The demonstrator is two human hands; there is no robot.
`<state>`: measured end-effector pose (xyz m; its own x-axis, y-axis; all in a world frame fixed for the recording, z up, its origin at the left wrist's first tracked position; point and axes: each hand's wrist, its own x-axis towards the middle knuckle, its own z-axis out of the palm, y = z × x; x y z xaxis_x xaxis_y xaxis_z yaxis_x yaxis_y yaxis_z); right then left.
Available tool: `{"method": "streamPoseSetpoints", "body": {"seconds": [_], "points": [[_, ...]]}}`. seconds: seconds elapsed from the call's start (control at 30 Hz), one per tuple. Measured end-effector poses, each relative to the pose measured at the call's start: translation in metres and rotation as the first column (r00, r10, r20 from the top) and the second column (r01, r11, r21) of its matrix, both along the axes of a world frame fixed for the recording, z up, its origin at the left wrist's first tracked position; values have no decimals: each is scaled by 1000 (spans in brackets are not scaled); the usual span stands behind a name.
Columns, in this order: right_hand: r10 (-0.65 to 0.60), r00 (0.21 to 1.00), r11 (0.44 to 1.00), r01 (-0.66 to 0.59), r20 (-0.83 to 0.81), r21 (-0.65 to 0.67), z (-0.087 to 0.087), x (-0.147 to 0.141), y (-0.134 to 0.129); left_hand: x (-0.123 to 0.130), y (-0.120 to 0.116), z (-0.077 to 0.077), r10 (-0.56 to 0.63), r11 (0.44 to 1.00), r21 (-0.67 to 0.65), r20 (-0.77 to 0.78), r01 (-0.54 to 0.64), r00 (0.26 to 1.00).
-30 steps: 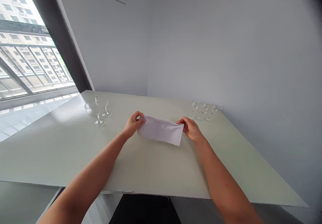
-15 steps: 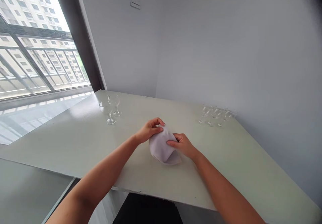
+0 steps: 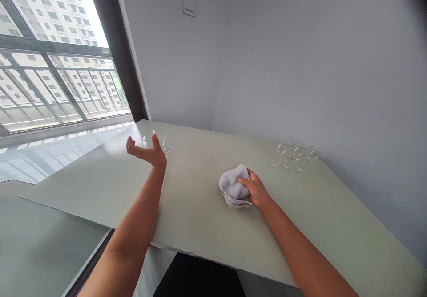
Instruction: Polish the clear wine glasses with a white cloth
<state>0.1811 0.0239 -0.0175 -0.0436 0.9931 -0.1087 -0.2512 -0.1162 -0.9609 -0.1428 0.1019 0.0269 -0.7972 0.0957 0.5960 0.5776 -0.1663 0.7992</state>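
A crumpled pale cloth (image 3: 235,183) is gripped by my right hand (image 3: 255,188) over the middle of the table, thumb on top. My left hand (image 3: 147,152) is at the left, fingers apart and thumb raised, with nothing held in it. Just behind it stand two clear stemmed glasses; the rear one (image 3: 163,136) shows its bowl and foot. Most of the nearer glass is hidden by the left hand, and whether my fingers touch it I cannot tell.
Several clear stemmed glasses (image 3: 296,154) stand in a group at the table's right rear, close to the wall (image 3: 300,65). The pale table (image 3: 200,225) has its front edge near my body. A window (image 3: 60,79) lies to the left, and a switch plate (image 3: 189,6) is on the wall.
My left hand has let go of the cloth and moved left to the two glasses. The right hand keeps the cloth, now slightly farther right in view. The view has shifted a little.
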Motion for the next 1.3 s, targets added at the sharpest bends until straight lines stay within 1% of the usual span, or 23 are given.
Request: {"method": "streamPoseSetpoints", "body": {"seconds": [0.1,0.17,0.23,0.3,0.37,0.47,0.53,0.6,0.67,0.7,0.73,0.8,0.87,0.9,0.93,0.97,1.0,1.07,1.1,1.13,1.17,1.23,1.3], "points": [[-8,998,999,6,-55,-37,2,0,0,-3,11,-24,-41,981,-183,133,66,990],[-20,996,998,15,-88,-64,2,0,1,-5,18,-38,-62,958,-257,260,131,964],[-30,993,997,22,-111,-78,1,2,4,-8,23,-48,-101,947,-255,347,197,932],[-33,992,996,23,-120,-82,-1,4,6,-12,25,-52,-153,945,-216,374,246,915],[-37,992,996,26,-120,-85,-1,6,8,-14,25,-53,-189,945,-186,365,270,912],[-84,989,996,78,-125,-53,2,8,9,-8,23,-48,-218,947,-155,327,280,919],[-142,980,989,147,-137,25,7,9,9,3,19,-40,-277,939,-125,269,319,922],[-212,969,963,229,-126,144,12,11,9,21,11,-32,-384,912,-93,152,400,911],[-299,953,918,302,-50,256,15,15,9,43,1,-24,-507,856,-96,31,508,861],[-346,938,899,332,-1,285,16,16,9,55,-4,-21,-569,817,-121,-9,563,823],[-389,920,886,361,42,292,17,18,10,67,-9,-20,-626,773,-160,-32,614,780],[-462,882,864,423,92,273,18,23,10,90,-17,-18,-731,666,-283,-63,690,679],[-519,849,835,481,93,269,22,27,9,109,-22,-19,-810,561,-437,-115,703,575],[-539,838,819,498,86,285,25,29,7,117,-23,-20,-838,521,-506,-151,687,524],[-553,829,804,508,78,308,29,30,6,124,-24,-20,-861,490,-564,-191,665,472],[-564,823,791,512,71,335,32,30,3,130,-24,-21,-875,473,-603,-235,642,424],[-571,818,779,510,75,365,36,29,0,135,-25,-22,-879,472,-626,-282,621,383],[-583,802,763,487,127,424,41,21,-8,144,-26,-26,-867,498,-636,-370,590,334],[-573,801,772,456,174,444,42,15,-13,148,-27,-29,-857,515,-633,-406,578,318],[-536,813,798,402,227,449,42,8,-17,152,-29,-32,-847,528,-629,-435,570,305],[-469,839,839,327,275,434,41,0,-22,155,-31,-36,-839,539,-627,-456,563,296],[-271,905,920,144,328,363,37,-14,-28,159,-35,-43,-827,556,-630,-484,543,286],[-88,945,957,-7,316,290,32,-23,-31,159,-39,-49,-814,577,-642,-505,506,287]]}}
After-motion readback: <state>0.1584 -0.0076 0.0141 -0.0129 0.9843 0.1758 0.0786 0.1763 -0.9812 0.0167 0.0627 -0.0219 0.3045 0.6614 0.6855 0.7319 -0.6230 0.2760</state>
